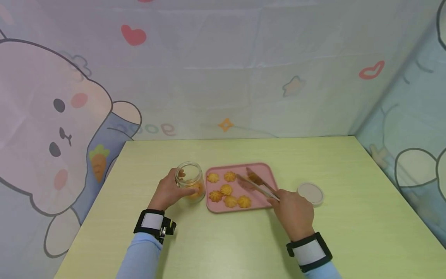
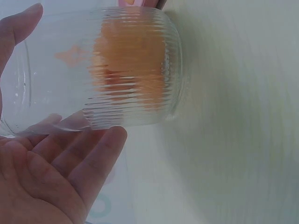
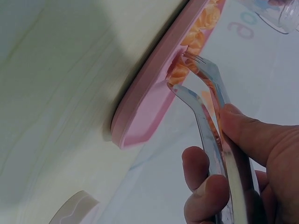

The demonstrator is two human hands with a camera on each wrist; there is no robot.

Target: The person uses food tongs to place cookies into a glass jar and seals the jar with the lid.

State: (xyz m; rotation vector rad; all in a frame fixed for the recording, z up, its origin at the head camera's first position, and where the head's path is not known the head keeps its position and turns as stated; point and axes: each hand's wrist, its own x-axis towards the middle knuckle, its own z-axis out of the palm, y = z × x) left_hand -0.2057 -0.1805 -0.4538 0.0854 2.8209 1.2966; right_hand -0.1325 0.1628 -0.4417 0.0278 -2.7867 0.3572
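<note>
My left hand point(image 1: 170, 190) holds a clear glass jar point(image 2: 60, 93), thumb on one side and fingers on the other. Its mouth is uncovered, and golden cookies point(image 2: 133, 60) lie at the bottom behind ribbed glass. In my right hand point(image 1: 294, 211) is a pair of metal serving tongs point(image 3: 210, 116), gripped between thumb and fingers. Their two tips stand apart over the pink tray point(image 1: 270, 170), one end forked. Several piped cookies point(image 1: 226, 189) are spread over the tray's left and middle. Another golden-brown cookie point(image 1: 255, 178) shows between the tong arms in the head view.
A round white lid point(image 1: 311, 194) lies on the table right of the tray, close to my right hand. The light wood-grain table point(image 1: 216, 240) ends at a printed cloth backdrop point(image 1: 223, 77) behind, with more cloth at the right.
</note>
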